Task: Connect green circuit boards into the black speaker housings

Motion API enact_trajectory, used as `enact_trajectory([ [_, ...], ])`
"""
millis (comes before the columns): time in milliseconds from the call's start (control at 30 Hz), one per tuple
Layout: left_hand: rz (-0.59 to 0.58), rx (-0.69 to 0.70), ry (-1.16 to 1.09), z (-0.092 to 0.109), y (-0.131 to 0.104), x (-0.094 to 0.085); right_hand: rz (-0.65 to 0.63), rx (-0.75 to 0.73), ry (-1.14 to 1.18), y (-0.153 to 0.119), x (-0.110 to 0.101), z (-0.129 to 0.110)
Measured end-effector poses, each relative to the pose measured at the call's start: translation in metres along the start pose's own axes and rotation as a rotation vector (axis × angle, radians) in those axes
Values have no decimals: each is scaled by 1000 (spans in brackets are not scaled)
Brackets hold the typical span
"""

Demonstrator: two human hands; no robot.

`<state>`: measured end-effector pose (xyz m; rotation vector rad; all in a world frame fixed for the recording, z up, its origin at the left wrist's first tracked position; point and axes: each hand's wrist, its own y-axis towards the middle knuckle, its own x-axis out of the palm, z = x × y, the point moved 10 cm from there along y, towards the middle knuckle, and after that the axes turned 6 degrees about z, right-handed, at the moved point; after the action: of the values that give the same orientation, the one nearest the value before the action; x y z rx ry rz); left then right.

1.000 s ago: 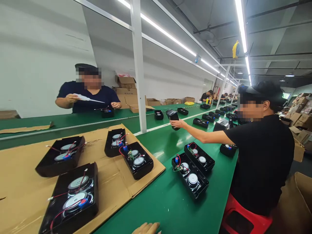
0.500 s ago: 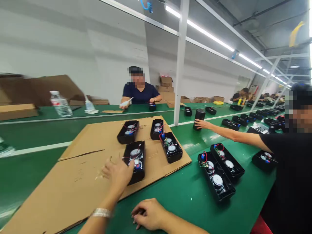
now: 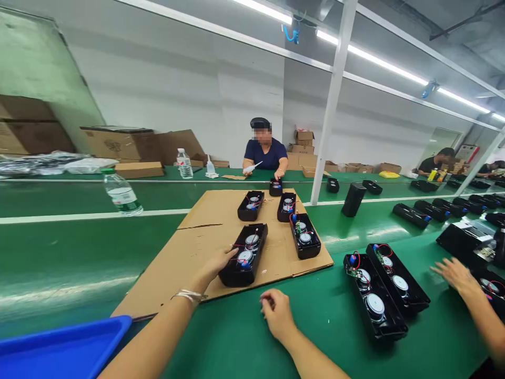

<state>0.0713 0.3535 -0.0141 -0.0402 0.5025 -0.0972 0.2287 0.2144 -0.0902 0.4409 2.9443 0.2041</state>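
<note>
Speaker housing (image 3: 248, 251); right of left grip (image 3: 215, 264)

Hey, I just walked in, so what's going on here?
Someone's left hand is at the side of an open black speaker unit lying on a cardboard sheet; whether it grips is unclear. The right hand is loosely curled over the green bench, with nothing visible in it. Three similar units also lie on the cardboard. Across the bench, a co-worker has one hand at another unit.
</note>
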Motion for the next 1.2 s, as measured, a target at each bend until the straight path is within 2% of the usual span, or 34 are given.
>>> enact_trajectory([
  [133,-157,22,-32,-13,-35,-20,273,-21,-4,13,-40,2],
  [233,-255,68,-19,-14,-66,-37,358,-34,-2,14,-55,1],
  [300,-347,117,-4,-10,-87,-41,384,-34,-10,14,-61,1],
  [433,-582,209,15,2,-129,-27,401,-22,-50,15,-70,3],
  [533,-697,258,40,3,-151,-9,371,-31,-101,15,-70,3],
  [633,-697,307,78,3,-159,1,330,-49,-167,13,-69,0],
  [733,-545,326,124,-1,-156,-10,300,-68,-239,12,-67,-3],
  [833,-362,318,163,-11,-156,-44,282,-79,-317,14,-66,-7],
  [933,-199,284,197,-33,-159,-96,249,-91,-389,14,-64,-11],
  [1033,-16,202,251,-70,-155,-162,197,-122,-441,-2,-68,-11],
  [1100,124,117,298,-100,-147,-211,132,-152,-487,-22,-75,-1],
  [1167,287,12,358,-131,-137,-264,49,-258,-790,-46,-79,12],
  [1200,373,-42,392,-144,-132,-290,74,-283,-933,-58,-86,19],
])
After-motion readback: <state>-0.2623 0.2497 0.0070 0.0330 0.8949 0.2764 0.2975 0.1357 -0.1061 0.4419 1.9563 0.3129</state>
